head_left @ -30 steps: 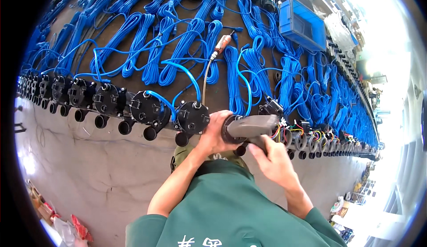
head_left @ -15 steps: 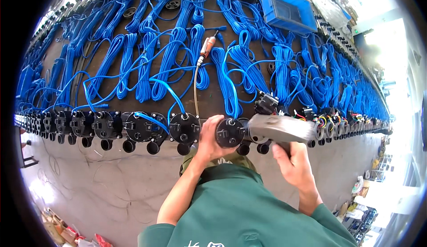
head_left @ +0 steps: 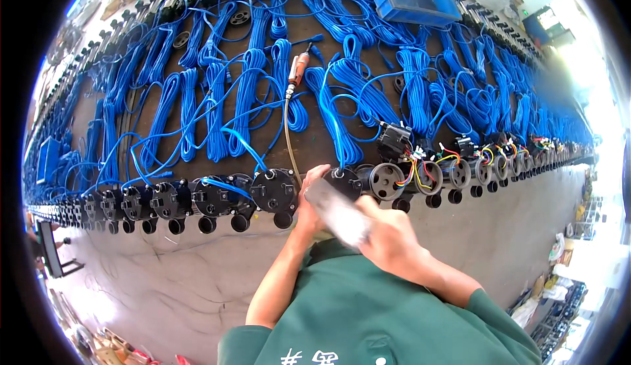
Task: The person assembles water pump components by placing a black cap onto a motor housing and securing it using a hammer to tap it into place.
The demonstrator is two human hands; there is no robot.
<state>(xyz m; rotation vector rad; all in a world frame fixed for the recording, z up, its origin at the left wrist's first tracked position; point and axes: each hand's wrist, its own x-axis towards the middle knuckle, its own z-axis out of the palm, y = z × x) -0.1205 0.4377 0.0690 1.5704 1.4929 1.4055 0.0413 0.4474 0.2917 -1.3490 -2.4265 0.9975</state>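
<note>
In front of me is a cylindrical unit with a black round end cap (head_left: 344, 179) and a blue cable coming out of its top. My left hand (head_left: 307, 210) is closed against the left side of this unit, fingers reaching over its upper edge. A grey bar-shaped tool (head_left: 340, 215), smeared by motion, is gripped in my right hand (head_left: 392, 239). The tool slants across the lower left of the cap and hides part of it and of my left hand. Whether it touches the cap, I cannot tell.
More capped units (head_left: 273, 191) line the table edge on the left. Open grey housings (head_left: 388, 181) with coloured wires stand on the right. Blue cable bundles (head_left: 246, 112) cover the table (head_left: 302, 151). An orange-handled tool (head_left: 298, 69) lies among them; a blue crate (head_left: 420, 13) is behind.
My right hand has swung the grey tool leftward and nearer to me, from the right of the capped unit to across it. My left hand remains at the unit. The whole view has shifted slightly.
</note>
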